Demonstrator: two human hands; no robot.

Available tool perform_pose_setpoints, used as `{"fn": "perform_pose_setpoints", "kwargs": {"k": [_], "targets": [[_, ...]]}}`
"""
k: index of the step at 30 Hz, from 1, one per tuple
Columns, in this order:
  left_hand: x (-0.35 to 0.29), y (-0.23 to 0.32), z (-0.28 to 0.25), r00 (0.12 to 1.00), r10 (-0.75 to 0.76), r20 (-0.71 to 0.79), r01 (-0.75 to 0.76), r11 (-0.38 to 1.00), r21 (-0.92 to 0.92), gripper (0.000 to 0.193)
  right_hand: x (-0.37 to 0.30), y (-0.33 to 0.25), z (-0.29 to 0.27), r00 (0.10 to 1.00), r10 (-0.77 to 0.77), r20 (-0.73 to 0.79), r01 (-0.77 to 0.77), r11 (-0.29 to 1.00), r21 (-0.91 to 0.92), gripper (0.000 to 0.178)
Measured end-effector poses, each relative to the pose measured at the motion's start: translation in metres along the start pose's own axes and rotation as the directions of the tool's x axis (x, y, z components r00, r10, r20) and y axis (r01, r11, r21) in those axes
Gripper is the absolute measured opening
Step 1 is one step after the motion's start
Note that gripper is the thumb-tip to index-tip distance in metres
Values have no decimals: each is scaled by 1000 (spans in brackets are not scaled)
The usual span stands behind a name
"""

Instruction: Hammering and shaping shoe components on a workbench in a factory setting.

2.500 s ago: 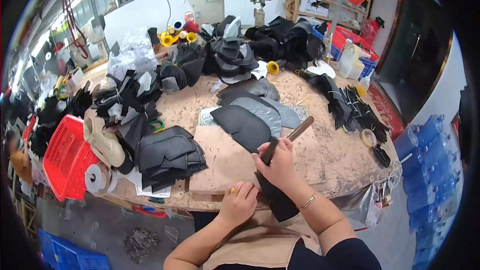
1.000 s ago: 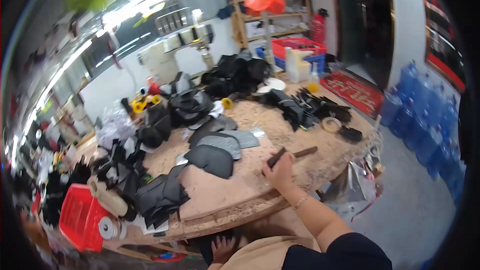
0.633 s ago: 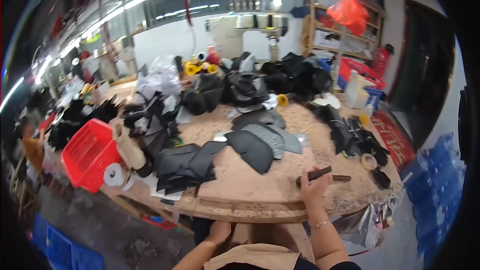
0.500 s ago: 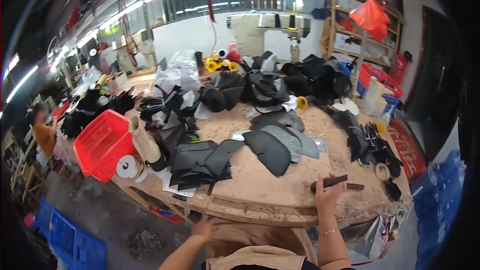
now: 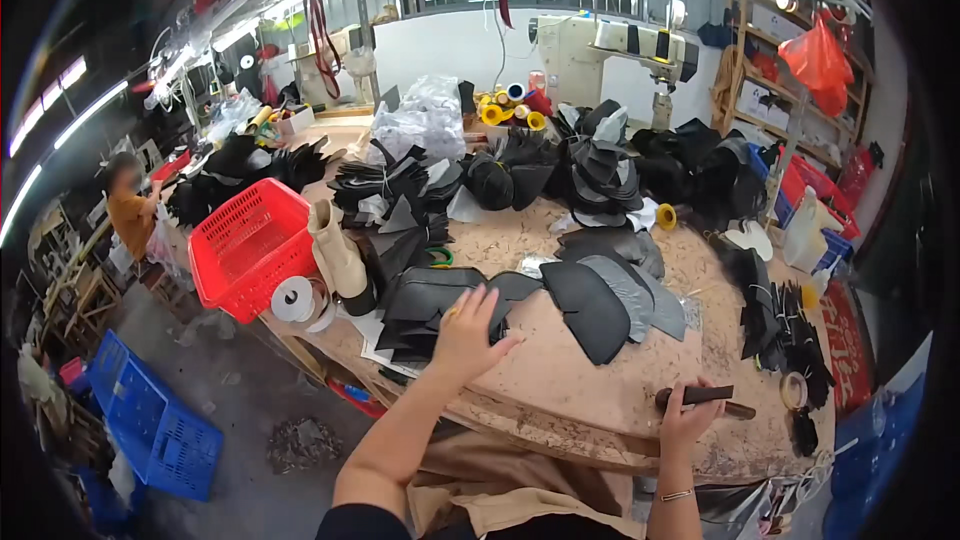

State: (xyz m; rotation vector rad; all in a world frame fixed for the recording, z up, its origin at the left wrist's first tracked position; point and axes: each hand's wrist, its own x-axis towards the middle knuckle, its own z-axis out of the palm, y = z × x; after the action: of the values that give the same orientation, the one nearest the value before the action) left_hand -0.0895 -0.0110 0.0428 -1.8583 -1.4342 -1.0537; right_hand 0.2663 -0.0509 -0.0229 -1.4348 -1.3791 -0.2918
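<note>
Over the stack of black leather-like pieces (image 5: 425, 290) at the left of the table, my left hand (image 5: 466, 337) is held out with its fingers apart. Whether it touches the top piece I cannot tell. My right hand (image 5: 684, 424), near the table's front edge, is closed on a dark bar-shaped tool (image 5: 710, 394). A second brown bar (image 5: 739, 410) lies beside that hand, partly hidden by it. Between my hands, a pale flat board (image 5: 545, 375) carries a rounded black piece (image 5: 588, 310), with overlapping grey pieces (image 5: 640, 305) fanned out to its right.
Left of the stack stand a beige boot (image 5: 338, 250), a white spool (image 5: 293, 299) and a red basket (image 5: 250, 240). Black bundles (image 5: 600, 170) line the back, before a sewing machine (image 5: 640, 40). A blue crate (image 5: 160, 420) sits on the floor; a person (image 5: 132, 210) is far left.
My left hand has risen from beside the table's front edge to the black stack. My right hand stays on the dark tool. The view has turned left, shifting the scene rightward.
</note>
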Motion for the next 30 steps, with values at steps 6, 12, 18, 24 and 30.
{"fn": "perform_pose_setpoints", "kwargs": {"k": [6,12,18,24,30], "targets": [[29,-35,23,816,-250,521,321,946,-50,16,-4,5,-6,998,22,59,-23,1000,5,36],[13,-104,-34,578,-148,803,23,986,166,48,-2,0,-14,993,98,72,-103,992,66,28],[32,-3,49,748,403,528,32,772,-634,41,-2,-6,-10,991,121,52,-126,986,106,25],[77,84,134,445,774,451,-330,610,-721,44,-8,-6,-9,993,119,-9,-117,984,132,27],[94,74,131,456,802,385,-341,557,-757,29,-6,-13,-15,989,143,23,-145,976,161,24]]}}
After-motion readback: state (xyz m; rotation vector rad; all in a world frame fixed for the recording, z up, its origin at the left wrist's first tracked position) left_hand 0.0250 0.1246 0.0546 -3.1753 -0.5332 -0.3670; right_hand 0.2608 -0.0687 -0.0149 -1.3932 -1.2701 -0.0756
